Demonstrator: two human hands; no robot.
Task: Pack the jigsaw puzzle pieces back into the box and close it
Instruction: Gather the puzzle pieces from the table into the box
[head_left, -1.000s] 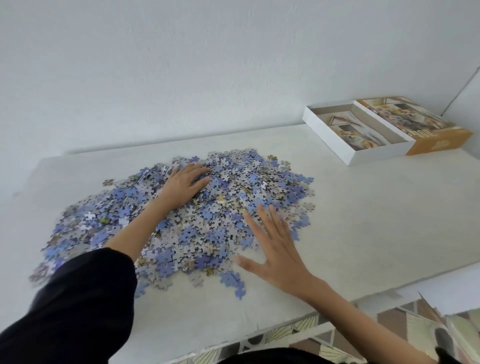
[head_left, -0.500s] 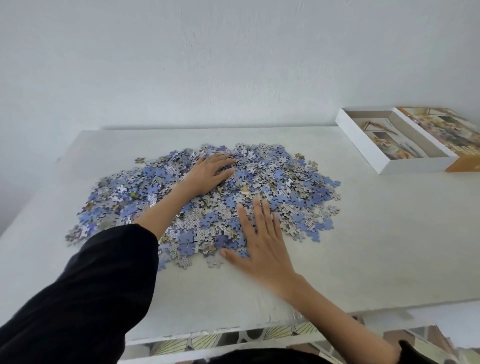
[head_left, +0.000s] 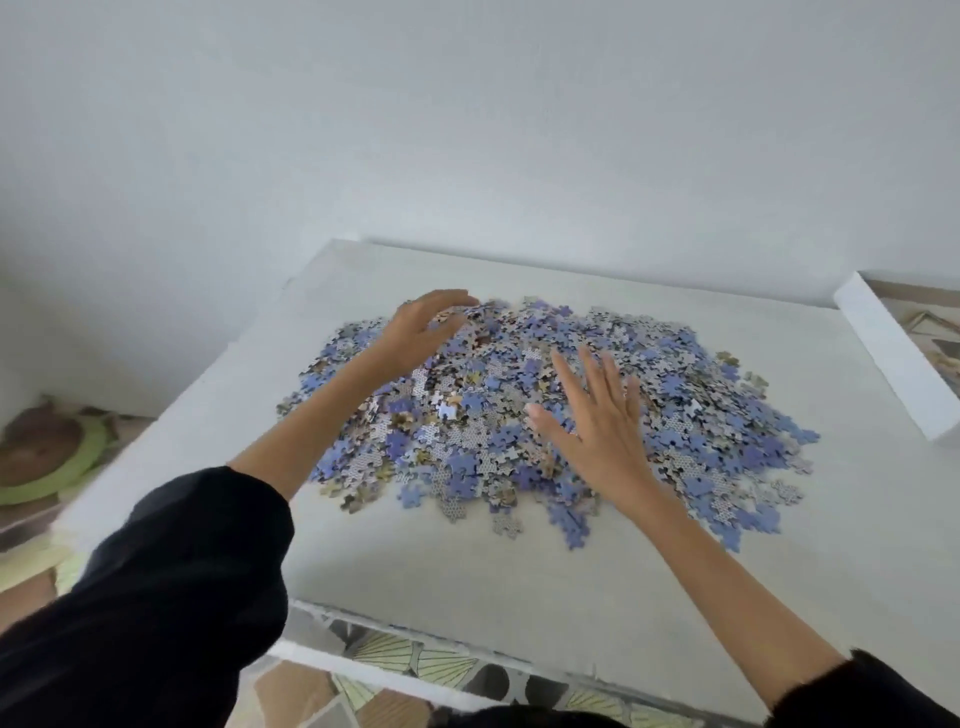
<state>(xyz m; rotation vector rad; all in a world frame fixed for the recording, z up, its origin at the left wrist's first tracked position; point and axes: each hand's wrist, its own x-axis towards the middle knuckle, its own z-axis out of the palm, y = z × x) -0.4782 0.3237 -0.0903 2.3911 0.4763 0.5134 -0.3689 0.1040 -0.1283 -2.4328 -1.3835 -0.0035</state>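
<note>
The right hand lies flat with fingers straight and spread, palm down on the near middle of the jigsaw puzzle pieces. The left hand, reaching from a black sleeve, arches loosely over the far left edge of the pile, fingers gently curved and gripping nothing, though motion blur softens them. The pieces, mostly blue and grey, spread in a loose heap across the white table. The open box sits at the table's right edge, apart from the heap. Patterned floor tiles show below.
</note>
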